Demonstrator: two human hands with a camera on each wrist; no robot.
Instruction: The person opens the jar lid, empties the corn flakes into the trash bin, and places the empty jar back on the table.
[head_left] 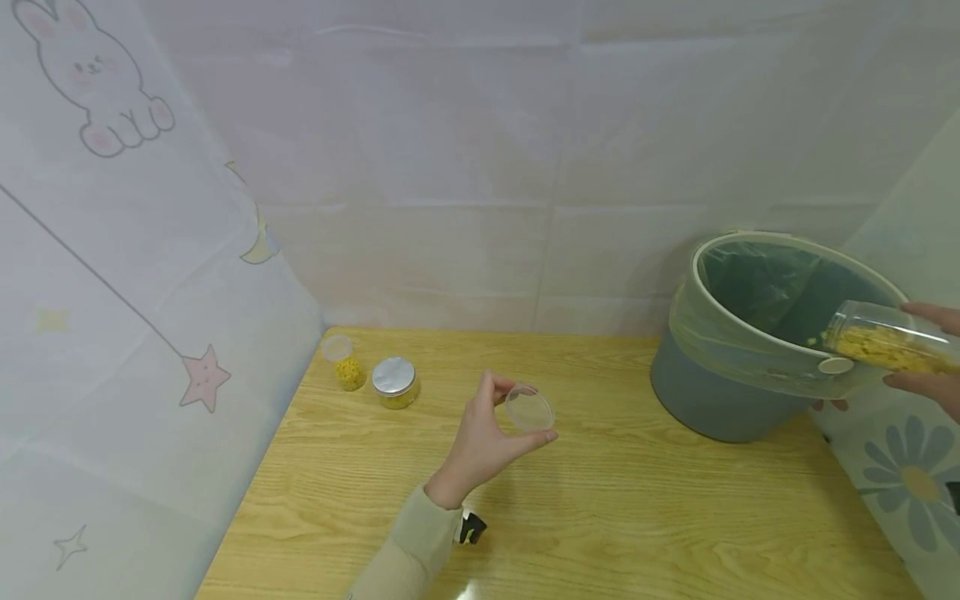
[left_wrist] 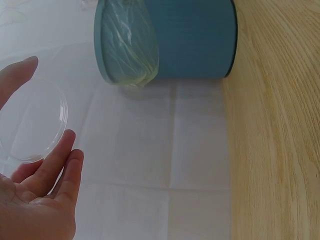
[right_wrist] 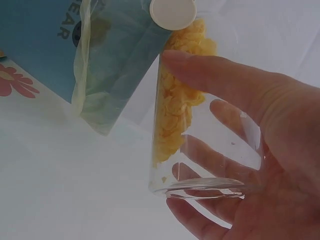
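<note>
My left hand (head_left: 474, 442) pinches a clear round lid (head_left: 530, 408) by its edge, thumb on one side and fingers on the other, above the table. At the right edge of the head view, my right hand (head_left: 941, 392) grips a clear jar (head_left: 873, 312) tilted on its side, its mouth over the rim of the bin (head_left: 738, 408). Yellow flakes (right_wrist: 175, 110) lie along the lower wall of the jar, and a few small bits show at its mouth. In the right wrist view the fingers wrap round the jar near its base.
A clear bag (head_left: 697, 333) lines the blue-grey bin and folds over its rim. On the wooden table (head_left: 360, 492), at the back left, stand a small clear-lidded jar of yellow bits (head_left: 348, 373) and a silver-lidded jar (head_left: 394, 379). White printed sheets (head_left: 450, 125) hang behind and beside.
</note>
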